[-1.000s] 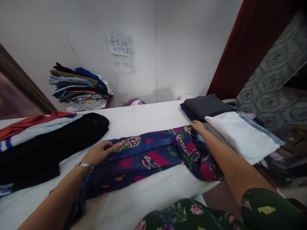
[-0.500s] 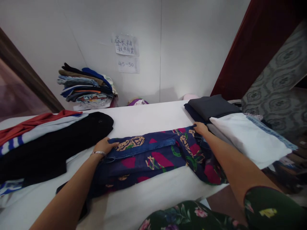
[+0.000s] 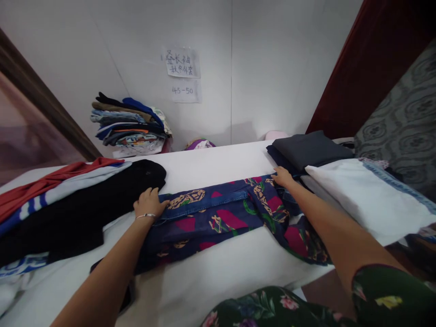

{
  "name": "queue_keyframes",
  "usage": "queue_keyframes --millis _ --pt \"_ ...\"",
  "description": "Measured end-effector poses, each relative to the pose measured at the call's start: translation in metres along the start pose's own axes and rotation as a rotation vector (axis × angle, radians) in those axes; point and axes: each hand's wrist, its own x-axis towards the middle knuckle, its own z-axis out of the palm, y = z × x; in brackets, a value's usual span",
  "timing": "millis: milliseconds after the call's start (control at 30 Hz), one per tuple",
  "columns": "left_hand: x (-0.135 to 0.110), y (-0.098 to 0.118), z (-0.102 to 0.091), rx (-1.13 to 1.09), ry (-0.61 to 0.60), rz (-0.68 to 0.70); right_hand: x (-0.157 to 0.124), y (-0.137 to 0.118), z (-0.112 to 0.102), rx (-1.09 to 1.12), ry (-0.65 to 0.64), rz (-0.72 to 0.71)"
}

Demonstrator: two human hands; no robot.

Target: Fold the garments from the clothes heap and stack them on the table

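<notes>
A dark blue patterned shirt (image 3: 204, 218) with magenta, green and tan shapes lies folded lengthwise on the white table. A strip of denim-like blue runs along it, and a sleeve hangs toward me at its right end. My left hand (image 3: 150, 203), with a bracelet at the wrist, is at the shirt's far left corner, its thumb on the cloth and its other fingers curled at the edge. At the far right corner, my right hand (image 3: 283, 177) pinches the shirt's edge. Part of the shirt's left end is hidden behind my left forearm.
Black, grey-white and red garments (image 3: 81, 200) lie spread at the left. Behind them stands a tall pile of folded clothes (image 3: 132, 122). On the right are a folded dark grey garment (image 3: 311, 150) and a white one (image 3: 364, 200). Handwritten paper signs (image 3: 183, 62) hang on the wall.
My left hand has shifted slightly, its fingers reaching further over the shirt's far left corner. My right hand stays at the right corner. The whole view has moved slightly.
</notes>
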Motion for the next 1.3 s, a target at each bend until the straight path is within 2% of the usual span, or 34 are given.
queue_keyframes --millis 67,100,167,267,367,500,600,667,733,800,900,1000,1067,1167,1233,1300 --pt "-0.011 0.008 0.001 0.048 0.067 0.114 -0.007 -0.007 0.0 0.017 0.036 -0.125" --pt "-0.016 0.012 0.003 0.051 0.054 0.176 -0.012 -0.01 0.002 0.026 0.025 -0.215" --pt "-0.025 0.019 0.012 0.031 -0.053 0.245 -0.023 -0.013 0.01 0.025 -0.084 -0.348" --pt "-0.032 0.025 0.026 -0.002 -0.199 0.24 -0.036 -0.01 0.026 0.02 -0.244 -0.331" --pt "-0.032 0.024 0.033 -0.01 -0.232 0.227 -0.038 -0.006 0.032 0.171 -0.255 -0.275" --pt "-0.029 0.021 0.032 -0.021 -0.234 0.22 -0.036 0.001 0.009 0.343 -0.276 -0.233" --pt "-0.028 0.021 0.031 -0.019 -0.235 0.228 -0.055 0.023 -0.019 0.538 -0.197 -0.166" --pt "-0.028 0.022 0.031 -0.006 -0.24 0.232 -0.083 0.048 -0.037 0.728 -0.198 -0.086" --pt "-0.027 0.022 0.033 0.003 -0.248 0.23 -0.123 0.076 -0.052 0.869 -0.334 -0.015" --pt "-0.026 0.022 0.035 0.004 -0.248 0.228 -0.168 0.102 -0.06 0.927 -0.407 0.029" --pt "-0.023 0.02 0.037 -0.005 -0.238 0.231 -0.231 0.121 -0.062 0.938 -0.399 0.131" --pt "-0.022 0.02 0.037 -0.003 -0.242 0.235 -0.271 0.115 -0.053 0.958 -0.369 0.167" --pt "-0.022 0.021 0.036 0.001 -0.241 0.24 -0.282 0.102 -0.046 0.975 -0.337 0.16" --pt "-0.023 0.023 0.033 0.009 -0.253 0.231 -0.282 0.085 -0.043 1.019 -0.288 0.128" --pt "-0.024 0.024 0.031 0.014 -0.269 0.217 -0.278 0.08 -0.048 1.031 -0.212 0.141" --pt "-0.023 0.024 0.029 0.011 -0.27 0.213 -0.275 0.079 -0.059 1.026 -0.078 0.173"
